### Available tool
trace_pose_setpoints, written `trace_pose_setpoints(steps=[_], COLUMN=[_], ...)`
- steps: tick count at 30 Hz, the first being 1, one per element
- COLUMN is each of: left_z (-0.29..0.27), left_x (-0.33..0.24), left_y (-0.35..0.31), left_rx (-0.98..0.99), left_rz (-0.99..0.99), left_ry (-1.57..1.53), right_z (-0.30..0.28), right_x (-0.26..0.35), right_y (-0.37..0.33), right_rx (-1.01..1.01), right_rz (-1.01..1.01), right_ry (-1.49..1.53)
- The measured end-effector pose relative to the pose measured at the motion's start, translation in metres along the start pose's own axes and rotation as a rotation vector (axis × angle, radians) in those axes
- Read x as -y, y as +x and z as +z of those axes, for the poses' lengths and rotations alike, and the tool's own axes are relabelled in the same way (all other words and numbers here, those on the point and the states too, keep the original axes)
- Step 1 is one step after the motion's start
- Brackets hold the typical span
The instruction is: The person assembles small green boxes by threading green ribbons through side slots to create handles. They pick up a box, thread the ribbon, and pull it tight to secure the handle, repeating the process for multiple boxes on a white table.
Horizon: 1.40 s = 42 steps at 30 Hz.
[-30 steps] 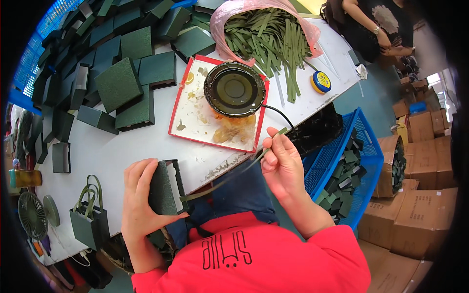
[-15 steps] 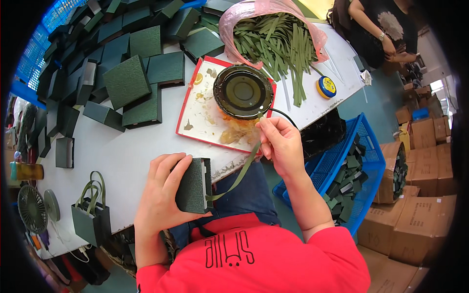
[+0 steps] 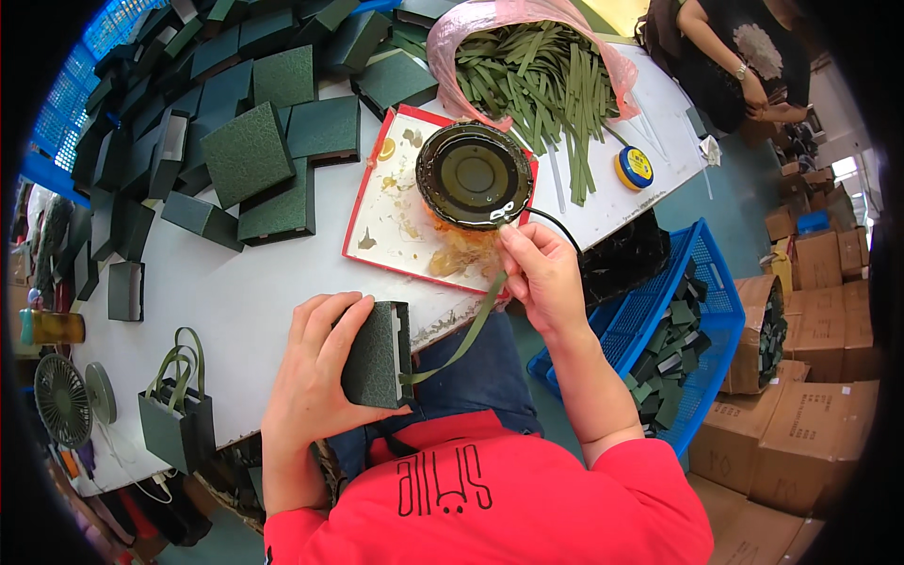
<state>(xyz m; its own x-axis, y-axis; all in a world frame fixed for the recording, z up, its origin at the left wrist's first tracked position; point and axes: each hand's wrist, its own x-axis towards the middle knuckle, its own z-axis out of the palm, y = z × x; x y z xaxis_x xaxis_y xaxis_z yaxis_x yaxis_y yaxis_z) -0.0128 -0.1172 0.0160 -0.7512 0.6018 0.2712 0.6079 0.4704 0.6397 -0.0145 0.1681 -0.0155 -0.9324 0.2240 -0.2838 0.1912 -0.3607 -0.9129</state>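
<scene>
My left hand (image 3: 325,363) is closed round a small dark green box (image 3: 370,363), thumb below and fingers over its far edge. A green ribbon (image 3: 466,339) runs from the box's right-hand opening up to my right hand (image 3: 541,278), which pinches the free end between thumb and fingertips. That end is at the near rim of a round black pot (image 3: 473,174) of dark, glossy, glue-like liquid; whether it touches the liquid is hard to see. Under the pot lies a white tray with a red rim (image 3: 353,221), smeared with amber residue.
Many green boxes (image 3: 250,155) pile up at the left. A pink bag (image 3: 441,47) holds cut green ribbons (image 3: 537,80), near a blue-yellow tape measure (image 3: 634,168). A handled green bag (image 3: 177,424) and a fan (image 3: 62,400) stand left; a blue crate (image 3: 711,330) sits right. Another person (image 3: 730,66) is at the far right.
Hardly anything differs. My right hand stays by the pot's rim with the ribbon end, and my left hand keeps its hold on the box. The whole view has shifted very slightly.
</scene>
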Motion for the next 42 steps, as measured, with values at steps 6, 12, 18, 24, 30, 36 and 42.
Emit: trace_pose_setpoints(steps=[6,12,18,24,30,36,42], left_z=[-0.004,-0.007,-0.007,-0.008,-0.010,-0.010,-0.012], left_x=[0.003,0.002,0.000,-0.002,-0.002,-0.005,-0.003], left_y=[0.002,0.012,0.013,0.014,0.015,0.014,0.012], left_rx=[-0.016,0.006,0.012,0.011,0.021,0.073,0.070], left_rz=[0.010,0.111,0.133,0.138,0.146,0.200,0.172], left_ry=[0.019,-0.101,-0.129,-0.126,-0.112,-0.001,-0.013], right_z=[0.005,0.019,0.036,0.038,0.040,0.039,0.035], right_x=[0.004,0.010,0.007,0.006,0.004,0.002,-0.002], right_y=[-0.026,-0.050,-0.050,-0.047,-0.046,-0.039,-0.034], right_rx=[-0.007,0.379,0.499,0.509,0.498,0.574,0.636], right_rz=[-0.039,0.126,0.279,0.272,0.261,0.250,0.262], right_ry=[0.062,-0.095,-0.097,-0.143,-0.178,-0.497,-0.380])
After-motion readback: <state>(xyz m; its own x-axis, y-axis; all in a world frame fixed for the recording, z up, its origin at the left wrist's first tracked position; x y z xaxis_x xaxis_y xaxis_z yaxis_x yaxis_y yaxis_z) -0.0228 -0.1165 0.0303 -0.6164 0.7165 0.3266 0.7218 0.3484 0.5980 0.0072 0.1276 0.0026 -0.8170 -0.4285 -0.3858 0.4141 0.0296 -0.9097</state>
